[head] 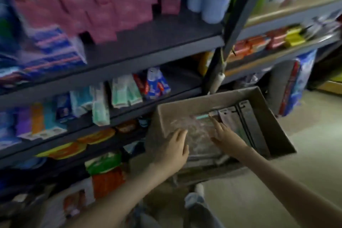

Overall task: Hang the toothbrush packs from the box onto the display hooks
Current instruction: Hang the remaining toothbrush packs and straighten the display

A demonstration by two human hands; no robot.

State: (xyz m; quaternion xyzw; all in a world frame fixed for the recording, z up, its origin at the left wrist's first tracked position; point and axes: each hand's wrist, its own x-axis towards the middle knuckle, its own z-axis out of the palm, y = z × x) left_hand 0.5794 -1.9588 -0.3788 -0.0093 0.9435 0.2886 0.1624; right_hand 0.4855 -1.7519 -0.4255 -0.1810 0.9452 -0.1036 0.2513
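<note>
Both your hands are down in the cardboard box [259, 116] at lower centre of the frame, where the toothbrush packs [238, 122] lie along its right side. Your left hand [173, 147] rests flat with fingers apart on crinkled clear wrap [196, 131]. Your right hand [224, 135] points loose, spread fingers at the nearest packs, gripping nothing.

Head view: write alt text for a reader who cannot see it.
Both bare hands reach into an open cardboard box on the floor beside store shelves; the left hand lies on crinkled clear plastic wrap, and the right hand points its fingers at a row of toothbrush packs standing along the box's right side. The image is blurred.
</note>
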